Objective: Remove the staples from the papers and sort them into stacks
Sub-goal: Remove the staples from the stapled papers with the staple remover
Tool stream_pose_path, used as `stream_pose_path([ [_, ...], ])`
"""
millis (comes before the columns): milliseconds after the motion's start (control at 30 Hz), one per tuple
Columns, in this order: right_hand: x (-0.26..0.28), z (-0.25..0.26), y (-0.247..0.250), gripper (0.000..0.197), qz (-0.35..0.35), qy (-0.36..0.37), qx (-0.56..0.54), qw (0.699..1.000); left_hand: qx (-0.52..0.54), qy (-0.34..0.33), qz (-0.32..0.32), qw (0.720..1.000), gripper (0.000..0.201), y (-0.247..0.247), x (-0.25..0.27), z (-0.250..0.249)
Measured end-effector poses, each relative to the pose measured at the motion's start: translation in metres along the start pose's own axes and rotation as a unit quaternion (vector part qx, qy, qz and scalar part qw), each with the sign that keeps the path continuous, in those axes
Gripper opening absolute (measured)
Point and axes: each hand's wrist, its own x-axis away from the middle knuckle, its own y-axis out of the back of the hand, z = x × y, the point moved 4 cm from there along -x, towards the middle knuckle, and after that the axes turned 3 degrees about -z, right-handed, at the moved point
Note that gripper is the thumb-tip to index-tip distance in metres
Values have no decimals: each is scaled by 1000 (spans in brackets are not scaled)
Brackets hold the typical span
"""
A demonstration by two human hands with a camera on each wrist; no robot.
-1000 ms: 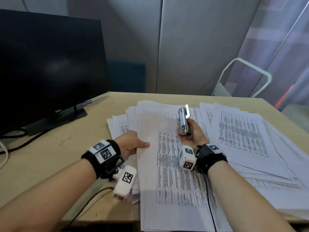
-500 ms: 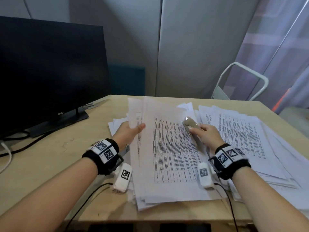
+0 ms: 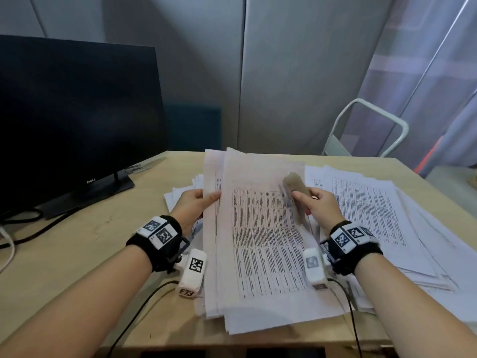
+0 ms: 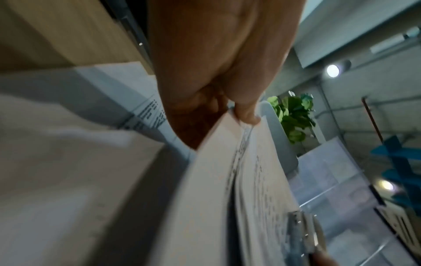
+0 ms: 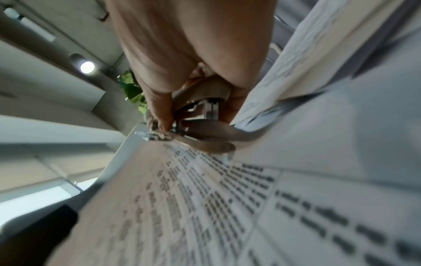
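A sheaf of printed papers [image 3: 260, 236] is raised off the desk in front of me, far edge up. My left hand [image 3: 196, 205] pinches its left edge [image 4: 241, 118] between thumb and fingers. My right hand [image 3: 317, 205] grips a beige and metal stapler [image 3: 295, 192] lying against the sheaf's right side; in the right wrist view its metal parts [image 5: 205, 115] show between thumb and fingers. A second stack of printed sheets [image 3: 371, 210] lies flat to the right. More sheets [image 3: 180, 192] lie under the left hand. No staple can be made out.
A dark monitor [image 3: 74, 120] on its stand fills the left of the wooden desk [image 3: 77, 244], with cables [image 3: 23, 228] beside it. A white metal frame [image 3: 371, 125] stands behind the desk's far right. Wrist-camera cables [image 3: 139, 311] trail over the near edge.
The sheaf has been lifted from flat on the desk and tilted up. My right hand turned the stapler from upright to lying along the page and shifted right.
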Motion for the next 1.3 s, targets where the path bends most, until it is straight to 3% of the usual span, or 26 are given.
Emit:
stream_pose_path([
  [100,-4,-3,3,19,-62,-2,-18,998,3,66,45,997,35,-7,4,7],
  [200,1,1,-13,18,-24,-19,-35,999,-10,41,82,996,22,-22,11,13],
  [300,2,8,-20,23,-2,-38,-74,997,-2,-37,-20,999,22,-19,7,1],
  [400,4,21,-24,15,95,-40,-71,992,-14,-107,-149,983,19,-4,-10,-19],
  [467,8,34,-30,12,150,-39,-88,984,-62,-110,-190,974,36,-4,-27,-28],
  [533,0,43,-27,10,106,-42,-114,987,-186,-80,-145,969,53,-16,-46,-28],
  [567,-9,43,-19,13,65,-44,-94,992,-282,-45,-102,953,56,-22,-54,-22],
  [633,-31,38,6,25,8,-49,56,997,-419,36,-40,906,71,-29,-64,-6],
  [700,-47,27,38,37,-22,-86,201,976,-494,79,-34,865,94,-29,-66,5],
  [767,-55,17,67,43,-33,-115,312,942,-529,78,-44,844,97,-30,-67,8],
  [867,-55,5,99,42,-32,-128,504,854,-511,77,-37,855,91,-34,-67,8],
  [933,-54,-3,117,44,-25,-142,554,820,-499,76,-37,863,88,-34,-67,8],
  [1000,-54,-7,132,43,-26,-156,559,814,-495,59,-35,866,68,-32,-64,4],
  [1067,-54,-8,139,36,-47,-168,574,800,-519,41,-19,853,51,-32,-57,1],
  [1133,-51,-7,137,43,-80,-165,624,759,-555,34,23,831,52,-34,-44,0],
  [1167,-49,-2,133,48,-95,-151,634,753,-568,32,46,821,54,-35,-37,0],
  [1200,-49,3,125,48,-101,-124,624,765,-574,35,63,816,58,-35,-31,2],
  [1300,-46,21,87,35,-46,-37,513,857,-591,62,85,800,91,-36,-15,5],
])
